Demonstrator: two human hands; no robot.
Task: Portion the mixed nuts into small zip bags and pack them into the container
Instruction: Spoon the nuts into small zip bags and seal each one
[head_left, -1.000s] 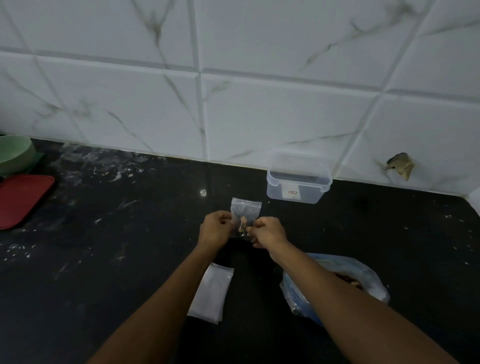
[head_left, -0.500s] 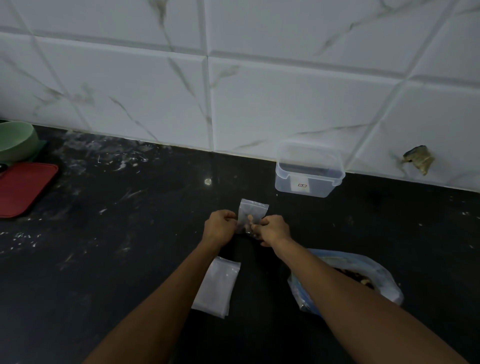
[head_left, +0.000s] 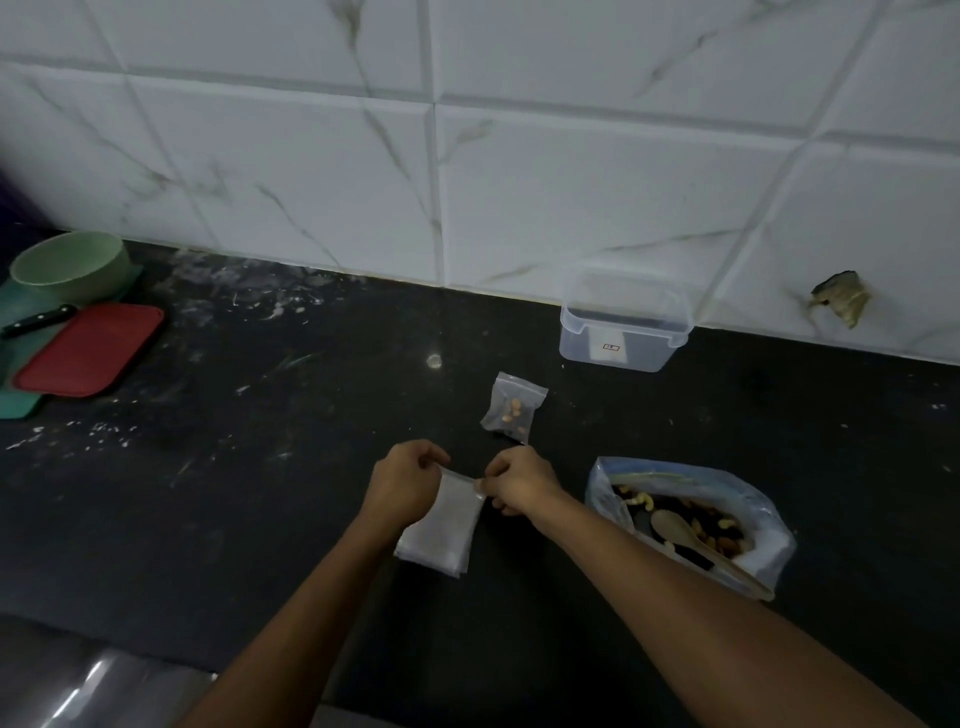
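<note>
On desk, head view: my left hand (head_left: 406, 480) & right hand (head_left: 514, 480) both pinch the top edge of an empty bag (head_left: 441, 525) on the stack. Filled bag (head_left: 511, 408) lies near container (head_left: 623, 332); nuts (head_left: 691, 525) at right. I'd peel just one, then open the zip wide.

We see a glossy black stone counter (head_left: 260, 519), clear plastic zip bags (head_left: 441, 525), a translucent plastic container (head_left: 623, 338), and glazed marble-look tiles (head_left: 571, 182).
</note>
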